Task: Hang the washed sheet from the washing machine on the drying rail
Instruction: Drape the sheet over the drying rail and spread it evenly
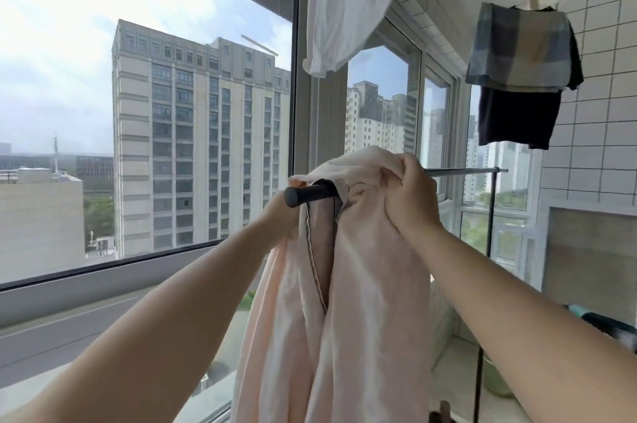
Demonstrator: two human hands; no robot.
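a: where's our left hand (275, 215)?
b: mostly hidden behind the pink sheet (344, 302); we can't tell its grip.
a: and rightward?
b: the sheet drapes over the rail's (310, 194) near end, our right hand (412, 196) bunching its top fold.

Your right hand (410, 195) is gripping the pink sheet (344, 302) bunched over the drying rail (312, 194), while your left hand (281, 212) is reaching behind the rail's dark end.
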